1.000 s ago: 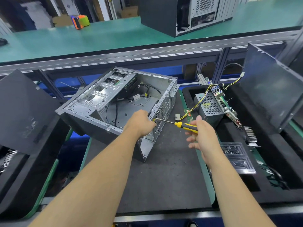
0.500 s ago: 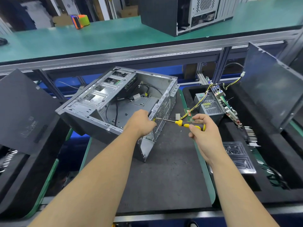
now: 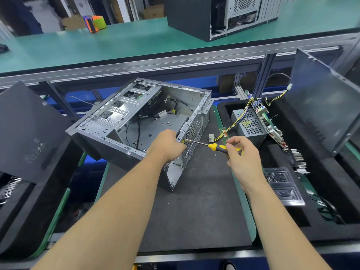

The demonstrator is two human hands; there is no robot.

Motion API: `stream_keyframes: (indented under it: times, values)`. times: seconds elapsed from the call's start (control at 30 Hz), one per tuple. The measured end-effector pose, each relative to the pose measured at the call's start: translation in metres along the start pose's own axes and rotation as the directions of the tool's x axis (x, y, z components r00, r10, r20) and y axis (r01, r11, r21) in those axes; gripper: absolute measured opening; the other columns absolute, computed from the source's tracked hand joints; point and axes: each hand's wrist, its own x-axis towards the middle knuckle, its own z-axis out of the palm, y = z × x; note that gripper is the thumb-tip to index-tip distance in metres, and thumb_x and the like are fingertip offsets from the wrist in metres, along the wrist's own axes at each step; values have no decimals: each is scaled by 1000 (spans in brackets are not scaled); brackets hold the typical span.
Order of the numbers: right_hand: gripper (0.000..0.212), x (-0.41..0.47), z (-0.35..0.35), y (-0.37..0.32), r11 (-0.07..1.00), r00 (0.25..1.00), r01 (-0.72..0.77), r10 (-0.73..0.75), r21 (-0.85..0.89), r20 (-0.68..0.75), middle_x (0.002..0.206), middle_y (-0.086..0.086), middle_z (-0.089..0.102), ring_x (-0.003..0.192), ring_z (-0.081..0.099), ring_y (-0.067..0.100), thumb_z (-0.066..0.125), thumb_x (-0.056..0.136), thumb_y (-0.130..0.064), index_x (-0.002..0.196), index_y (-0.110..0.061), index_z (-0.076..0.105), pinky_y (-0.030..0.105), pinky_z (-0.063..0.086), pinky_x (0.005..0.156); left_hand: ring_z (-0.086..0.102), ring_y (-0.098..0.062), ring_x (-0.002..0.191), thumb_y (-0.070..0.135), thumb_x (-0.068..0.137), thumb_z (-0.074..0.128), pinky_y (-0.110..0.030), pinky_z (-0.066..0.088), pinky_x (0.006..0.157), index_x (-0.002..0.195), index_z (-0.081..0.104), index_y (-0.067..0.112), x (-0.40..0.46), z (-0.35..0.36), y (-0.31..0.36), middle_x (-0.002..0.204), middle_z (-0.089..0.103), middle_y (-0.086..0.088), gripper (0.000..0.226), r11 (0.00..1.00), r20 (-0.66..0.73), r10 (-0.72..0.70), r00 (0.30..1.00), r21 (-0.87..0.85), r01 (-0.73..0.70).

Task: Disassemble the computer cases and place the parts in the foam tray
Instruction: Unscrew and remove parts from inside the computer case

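Gripping the computer case (image 3: 136, 121) rim, the left hand (image 3: 167, 145) steadies it — right hand (image 3: 241, 154) fingers pinching the screwdriver (image 3: 216, 146).

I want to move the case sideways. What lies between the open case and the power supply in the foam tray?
In the head view, a white cable connector and a green memory stick lie between the case and the power supply.

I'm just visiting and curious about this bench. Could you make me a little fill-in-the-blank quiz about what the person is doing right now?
1. The right hand pinches the handle of a ______, whose tip meets the rear edge of the open computer case.
2. The left hand grips the ______ edge of that case.
3. The power supply sits in the foam tray on the person's ______ side.
4. A second computer case stands on the ______ shelf above.

Missing words: screwdriver; rear; right; green
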Motion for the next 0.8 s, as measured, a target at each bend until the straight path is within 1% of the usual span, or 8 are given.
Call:
stream_keyframes:
  times: [0.13,0.27,0.37,0.47,0.53,0.6,0.7,0.8]
  values:
    - [33,0,-2,-3,998,1000,28,-28,52,-2,76,-13,64,68,50,23,64,91,-6,85,-38,62,35,45,67,70,-31,78,27,82,69,-44,60,73,90,67,12,1,1,0,82,70,-10,17,1000,-1,-5,1000,10,5]
    - [31,2,-2,-5,985,1000,-12,7,172,28,85,-13,67,72,57,16,68,89,0,92,-31,62,29,50,65,69,-31,78,28,82,69,-43,59,73,89,65,12,1,0,0,82,69,-9,18,1000,0,-9,1000,11,9]
    - [9,3,0,-8,962,988,-150,136,226,75,93,-5,62,75,61,11,65,97,-29,101,-22,62,26,51,59,69,-31,77,27,81,68,-39,57,69,84,64,12,0,0,0,80,69,-9,16,1000,-5,-11,1000,9,11]
    - [33,6,0,-8,952,954,-295,289,78,75,73,3,58,49,49,12,44,104,-43,91,-18,61,26,41,43,69,-32,77,26,81,67,-39,57,67,85,64,11,0,0,0,79,69,-10,16,1000,-3,-11,1000,7,11]
    - [30,6,-1,-6,968,969,-244,241,56,55,62,1,53,44,42,9,45,103,-32,83,-19,62,25,35,42,70,-32,77,26,81,67,-41,57,69,86,64,11,0,0,0,80,69,-10,16,1000,-2,-11,1000,4,11]
    - [21,4,-3,-7,989,990,-138,136,43,43,58,-11,58,50,48,6,51,100,-20,82,-21,63,28,38,49,69,-31,77,27,81,67,-41,57,69,86,64,11,0,0,0,80,69,-10,17,1000,-3,-13,1000,6,13]
    - [20,3,-6,-8,999,998,-36,36,10,53,72,-13,64,67,50,17,56,97,-9,90,-27,62,36,44,65,70,-30,77,28,82,67,-42,58,71,87,65,11,-1,0,1,81,70,-9,18,1000,0,-15,1000,12,15]
    - [33,5,-9,-9,999,996,-31,27,40,85,78,-22,66,60,53,9,59,92,3,93,-29,62,28,49,64,70,-31,77,28,82,68,-42,58,70,87,65,11,-1,0,1,81,70,-10,17,1000,5,-14,1000,9,14]
